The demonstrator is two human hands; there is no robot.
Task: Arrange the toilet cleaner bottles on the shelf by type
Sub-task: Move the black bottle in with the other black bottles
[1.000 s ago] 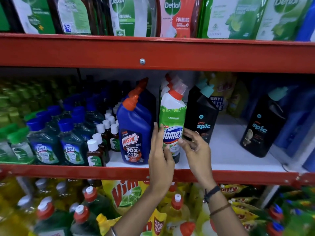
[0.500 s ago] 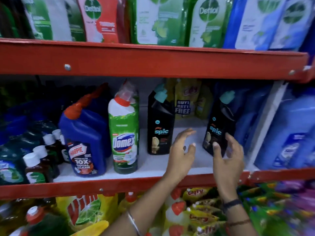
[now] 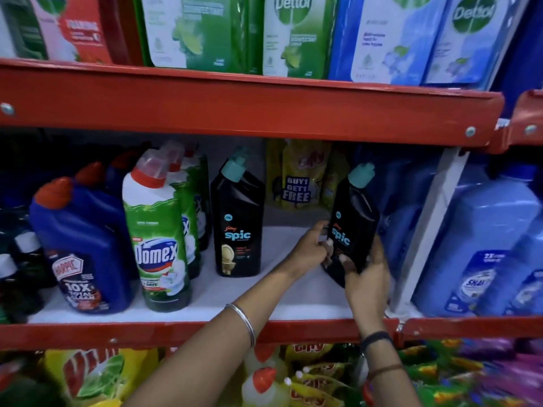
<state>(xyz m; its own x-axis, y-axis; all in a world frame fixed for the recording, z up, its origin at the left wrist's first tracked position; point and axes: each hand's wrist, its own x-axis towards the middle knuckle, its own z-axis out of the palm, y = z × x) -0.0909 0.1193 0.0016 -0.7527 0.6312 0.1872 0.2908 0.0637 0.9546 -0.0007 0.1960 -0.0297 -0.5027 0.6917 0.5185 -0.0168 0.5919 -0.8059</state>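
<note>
On the white middle shelf [image 3: 296, 298] stand blue Harpic bottles [image 3: 85, 245] at the left, then green Domex bottles [image 3: 158, 230] in a row going back, then a black Spic bottle [image 3: 238, 221] upright. A second black Spic bottle [image 3: 354, 218] with a teal cap is at the right, tilted. My left hand [image 3: 311, 248] grips its left side near the label. My right hand [image 3: 365, 277] holds its lower right side from the front. Whether its base still touches the shelf is hidden by my hands.
Yellow pouches [image 3: 299, 177] marked "Buy 1 Get 1 Free" stand at the back. Blue refill packs [image 3: 484, 248] fill the bay to the right, past a white upright [image 3: 426, 227]. Dettol packs [image 3: 296, 33] line the red shelf above. Vim bottles and packets sit below.
Both hands left the Domex bottle, moved right across the shelf and closed on the right-hand Spic bottle, which is now tilted. The view has shifted right.
</note>
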